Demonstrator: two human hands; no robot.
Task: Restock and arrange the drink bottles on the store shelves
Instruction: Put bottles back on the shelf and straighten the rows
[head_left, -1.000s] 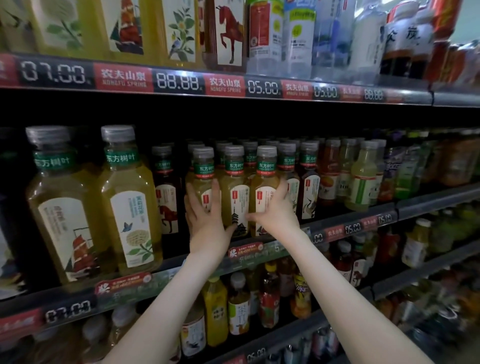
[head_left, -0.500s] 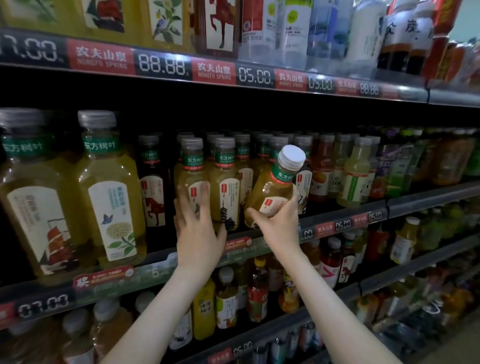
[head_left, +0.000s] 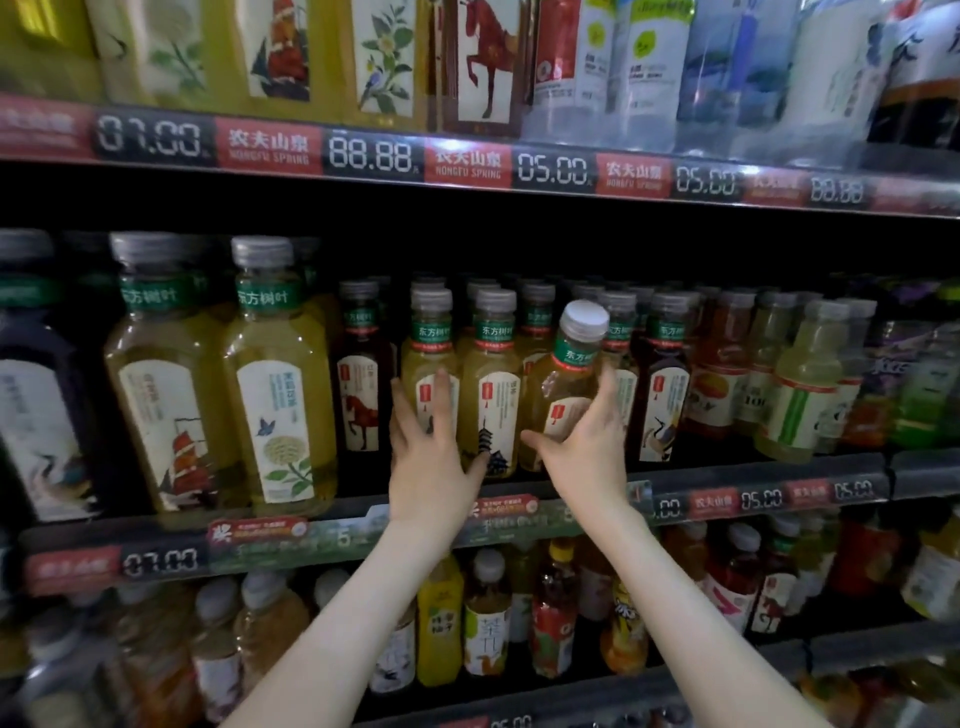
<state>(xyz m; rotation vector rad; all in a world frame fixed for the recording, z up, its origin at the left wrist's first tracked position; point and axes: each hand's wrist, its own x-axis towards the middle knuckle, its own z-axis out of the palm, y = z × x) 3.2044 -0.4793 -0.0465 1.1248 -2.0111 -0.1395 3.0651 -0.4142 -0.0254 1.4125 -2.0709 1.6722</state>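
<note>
On the middle shelf (head_left: 769, 475) stands a row of small yellow-green tea bottles with grey caps. My right hand (head_left: 589, 452) grips one tea bottle (head_left: 569, 379) low on its label, thumb on the left and fingers on the right. That bottle leans with its white cap top tipped toward me and to the right. My left hand (head_left: 428, 457) rests with straight fingers against the leftmost small yellow bottle (head_left: 430, 358). Its thumb reaches toward the neighbouring pagoda-label bottle (head_left: 493, 400), which stands upright between my hands.
Large yellow tea bottles (head_left: 280, 395) fill the shelf's left part, then a dark horse-label bottle (head_left: 361, 400). Dark, red and pale green bottles (head_left: 800, 400) stand to the right. The top shelf's price rail (head_left: 374, 156) hangs above. The lower shelf holds mixed juice bottles (head_left: 488, 623).
My right hand took hold of a bottle and tipped it out of the row; it now leans less than half a second ago. My left hand stayed on the leftmost bottle.
</note>
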